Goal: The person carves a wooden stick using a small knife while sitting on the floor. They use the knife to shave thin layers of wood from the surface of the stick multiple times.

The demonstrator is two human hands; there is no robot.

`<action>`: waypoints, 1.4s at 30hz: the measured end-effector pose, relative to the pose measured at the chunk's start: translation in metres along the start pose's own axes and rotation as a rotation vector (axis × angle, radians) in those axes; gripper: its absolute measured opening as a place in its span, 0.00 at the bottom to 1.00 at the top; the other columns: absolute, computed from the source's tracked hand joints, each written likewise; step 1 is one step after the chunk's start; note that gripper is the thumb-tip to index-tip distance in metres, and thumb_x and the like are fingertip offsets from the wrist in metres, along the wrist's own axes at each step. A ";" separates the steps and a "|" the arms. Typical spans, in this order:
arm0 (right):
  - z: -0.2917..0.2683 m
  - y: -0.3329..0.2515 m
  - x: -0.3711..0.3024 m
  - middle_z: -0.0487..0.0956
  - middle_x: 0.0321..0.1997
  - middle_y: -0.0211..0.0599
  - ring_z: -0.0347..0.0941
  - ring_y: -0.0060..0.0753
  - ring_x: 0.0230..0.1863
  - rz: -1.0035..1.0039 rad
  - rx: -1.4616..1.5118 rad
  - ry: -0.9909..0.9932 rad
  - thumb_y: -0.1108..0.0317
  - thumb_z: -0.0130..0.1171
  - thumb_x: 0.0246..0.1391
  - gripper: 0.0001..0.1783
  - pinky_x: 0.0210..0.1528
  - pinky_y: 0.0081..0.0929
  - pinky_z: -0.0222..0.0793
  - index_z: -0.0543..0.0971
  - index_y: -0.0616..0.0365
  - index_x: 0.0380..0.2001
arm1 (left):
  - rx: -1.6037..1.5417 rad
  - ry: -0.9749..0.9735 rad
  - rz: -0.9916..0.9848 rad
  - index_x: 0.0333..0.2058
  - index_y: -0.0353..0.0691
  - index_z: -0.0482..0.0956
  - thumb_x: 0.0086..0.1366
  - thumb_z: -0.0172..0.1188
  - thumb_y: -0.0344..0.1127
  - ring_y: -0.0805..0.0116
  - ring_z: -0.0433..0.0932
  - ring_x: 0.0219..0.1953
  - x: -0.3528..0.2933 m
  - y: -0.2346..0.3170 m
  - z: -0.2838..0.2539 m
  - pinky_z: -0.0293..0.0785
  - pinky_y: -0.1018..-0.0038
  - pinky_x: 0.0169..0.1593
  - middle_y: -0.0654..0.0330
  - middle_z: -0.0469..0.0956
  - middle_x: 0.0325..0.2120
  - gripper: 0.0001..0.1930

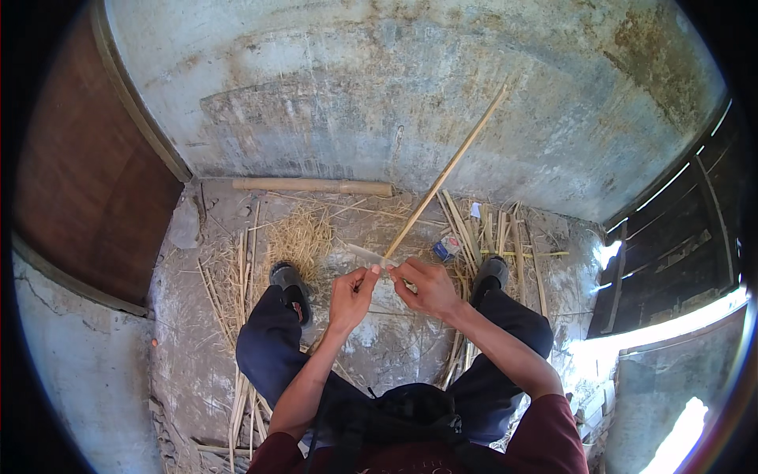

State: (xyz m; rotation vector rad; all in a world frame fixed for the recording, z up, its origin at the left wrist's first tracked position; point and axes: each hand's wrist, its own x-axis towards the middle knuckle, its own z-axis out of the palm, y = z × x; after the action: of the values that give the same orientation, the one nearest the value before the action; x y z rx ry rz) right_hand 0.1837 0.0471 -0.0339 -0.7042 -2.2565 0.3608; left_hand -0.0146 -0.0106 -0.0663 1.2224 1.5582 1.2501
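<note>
A long pale bamboo strip (447, 171) slants up and away to the right from between my hands, its far end in front of the wall. My left hand (354, 297) is closed, thumb and fingers pinching at the strip's near end. The thin blade of a knife (366, 253) lies across the strip there and points left. My right hand (427, 286) is closed beside it, on the knife's handle side; the handle itself is hidden by the fingers. Both hands nearly meet between my knees, above the floor.
Curly bamboo shavings (300, 235) lie near my left shoe (290, 286). Split strips (466, 227) are strewn near my right shoe (491, 276), beside a small blue packet (446, 247). A bamboo pole (312, 186) rests along the foot of the stained wall (332, 103).
</note>
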 end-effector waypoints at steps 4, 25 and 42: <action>0.002 -0.003 -0.001 0.78 0.28 0.36 0.78 0.41 0.23 0.019 0.007 0.019 0.77 0.69 0.57 0.10 0.24 0.39 0.72 0.85 0.56 0.43 | 0.006 0.011 0.004 0.24 0.30 0.73 0.79 0.62 0.47 0.80 0.53 0.24 0.002 -0.006 0.001 0.49 0.68 0.26 0.69 0.56 0.17 0.27; -0.002 0.019 -0.002 0.77 0.28 0.29 0.77 0.35 0.20 -0.094 -0.158 0.045 0.68 0.70 0.58 0.12 0.20 0.35 0.71 0.86 0.48 0.45 | 0.188 -0.117 0.017 0.41 0.30 0.84 0.81 0.53 0.55 0.64 0.75 0.25 0.000 0.005 -0.002 0.69 0.63 0.34 0.51 0.81 0.24 0.28; -0.027 0.034 0.008 0.82 0.31 0.35 0.80 0.41 0.25 0.048 -0.171 0.126 0.77 0.67 0.56 0.07 0.27 0.38 0.74 0.85 0.55 0.37 | 0.239 -0.092 0.037 0.34 0.34 0.82 0.82 0.52 0.55 0.54 0.75 0.21 -0.001 -0.004 -0.002 0.68 0.59 0.30 0.51 0.78 0.20 0.27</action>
State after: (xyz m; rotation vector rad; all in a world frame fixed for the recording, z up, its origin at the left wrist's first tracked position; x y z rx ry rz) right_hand 0.2117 0.0806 -0.0261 -0.8461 -2.1706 0.1423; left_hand -0.0171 -0.0122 -0.0698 1.4448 1.6587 1.0358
